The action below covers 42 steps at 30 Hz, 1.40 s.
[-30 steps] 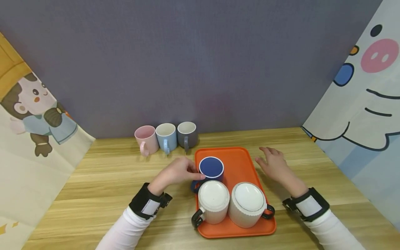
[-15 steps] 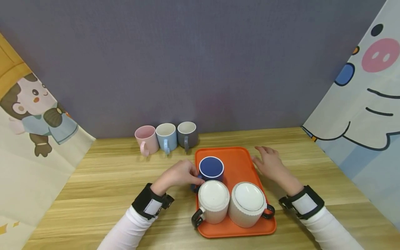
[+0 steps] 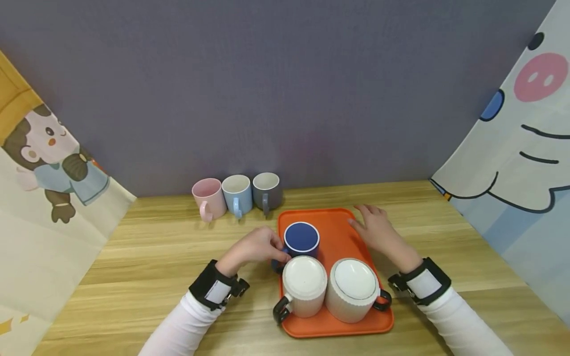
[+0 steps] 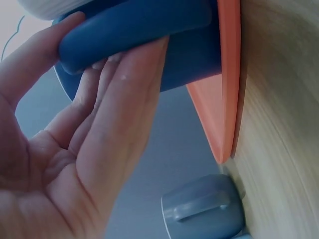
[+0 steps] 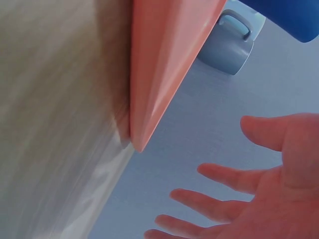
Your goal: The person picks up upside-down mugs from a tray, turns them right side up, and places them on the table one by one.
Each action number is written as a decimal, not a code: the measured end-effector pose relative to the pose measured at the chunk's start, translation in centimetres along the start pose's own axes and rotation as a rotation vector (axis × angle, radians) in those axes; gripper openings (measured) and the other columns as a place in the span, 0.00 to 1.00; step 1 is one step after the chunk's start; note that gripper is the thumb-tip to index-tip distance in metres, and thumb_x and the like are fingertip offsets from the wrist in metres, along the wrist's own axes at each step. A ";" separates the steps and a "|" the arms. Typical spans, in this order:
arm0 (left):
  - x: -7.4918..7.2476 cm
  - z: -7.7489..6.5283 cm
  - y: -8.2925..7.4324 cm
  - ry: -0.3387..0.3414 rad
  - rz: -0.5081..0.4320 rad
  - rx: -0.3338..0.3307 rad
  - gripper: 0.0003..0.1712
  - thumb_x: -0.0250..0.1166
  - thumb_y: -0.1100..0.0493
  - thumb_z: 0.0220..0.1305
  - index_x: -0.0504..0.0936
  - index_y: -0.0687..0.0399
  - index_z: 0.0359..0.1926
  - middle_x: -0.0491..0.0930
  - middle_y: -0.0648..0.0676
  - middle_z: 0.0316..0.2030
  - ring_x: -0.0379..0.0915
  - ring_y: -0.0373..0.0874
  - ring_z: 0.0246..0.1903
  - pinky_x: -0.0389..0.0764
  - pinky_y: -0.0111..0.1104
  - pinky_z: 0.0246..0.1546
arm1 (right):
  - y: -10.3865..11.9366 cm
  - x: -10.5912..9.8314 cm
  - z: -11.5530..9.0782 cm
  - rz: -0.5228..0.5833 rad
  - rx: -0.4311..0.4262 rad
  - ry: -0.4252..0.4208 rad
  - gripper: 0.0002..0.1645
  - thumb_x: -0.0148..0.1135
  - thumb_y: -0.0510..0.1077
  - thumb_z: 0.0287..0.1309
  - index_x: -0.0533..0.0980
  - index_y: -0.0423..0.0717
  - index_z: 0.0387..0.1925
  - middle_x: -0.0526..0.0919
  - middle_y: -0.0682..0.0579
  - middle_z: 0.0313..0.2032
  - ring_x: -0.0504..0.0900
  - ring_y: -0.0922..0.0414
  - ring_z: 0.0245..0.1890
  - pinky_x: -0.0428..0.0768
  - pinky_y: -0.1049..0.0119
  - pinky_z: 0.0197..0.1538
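A dark blue mug stands upside down at the left side of the orange tray. My left hand pinches its blue handle, thumb on one side and fingers on the other, as the left wrist view shows. Two upside-down white mugs with black handles occupy the near part of the tray: the left white mug and the right white mug. Over the tray's right edge, my right hand hovers with spread fingers and holds nothing; its palm shows in the right wrist view.
Behind the tray to the left, a pink mug, a light blue mug and a grey mug stand upright in a row. A grey panel closes off the back of the wooden table.
My left hand has shifted slightly and its fingers have closed on the blue mug's handle. My right hand has moved left to the tray's edge. The mugs and tray stay put.
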<state>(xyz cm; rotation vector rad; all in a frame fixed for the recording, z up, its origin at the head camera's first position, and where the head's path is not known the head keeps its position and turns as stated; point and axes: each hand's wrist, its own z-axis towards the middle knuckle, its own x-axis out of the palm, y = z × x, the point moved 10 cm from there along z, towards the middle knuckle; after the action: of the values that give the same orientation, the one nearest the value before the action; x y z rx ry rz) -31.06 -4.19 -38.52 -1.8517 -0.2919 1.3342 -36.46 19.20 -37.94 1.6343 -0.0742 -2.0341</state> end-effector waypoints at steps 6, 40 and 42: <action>0.2 -0.1 -0.1 0.018 -0.070 -0.001 0.14 0.73 0.60 0.48 0.80 0.60 0.14 0.73 0.46 0.11 0.64 0.36 0.11 0.59 0.24 0.14 | 0.8 0.0 0.6 -0.012 -0.021 -0.009 0.30 0.56 0.47 0.64 0.67 0.28 0.59 0.70 0.25 0.55 0.66 0.29 0.58 0.59 0.35 0.62; -1.6 0.0 0.8 -0.123 -0.072 -0.020 0.10 0.66 0.62 0.59 0.85 0.61 0.23 0.83 0.55 0.18 0.76 0.37 0.21 0.73 0.27 0.23 | 2.2 -0.2 2.0 0.069 0.006 0.044 0.33 0.53 0.50 0.66 0.63 0.32 0.64 0.67 0.28 0.60 0.63 0.29 0.61 0.62 0.36 0.62; -1.9 0.0 0.8 -0.129 -0.123 -0.021 0.10 0.64 0.63 0.60 0.84 0.64 0.25 0.83 0.56 0.20 0.76 0.37 0.21 0.74 0.27 0.24 | 2.3 -0.3 2.2 0.070 0.009 0.044 0.33 0.53 0.50 0.66 0.63 0.33 0.64 0.68 0.28 0.60 0.64 0.29 0.60 0.63 0.37 0.61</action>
<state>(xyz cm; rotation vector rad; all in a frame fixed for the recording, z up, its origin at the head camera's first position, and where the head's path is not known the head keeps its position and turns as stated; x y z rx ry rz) -32.02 -5.83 -37.84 -1.7386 -0.4803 1.3719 -37.59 16.72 -36.31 1.6581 -0.1233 -1.9467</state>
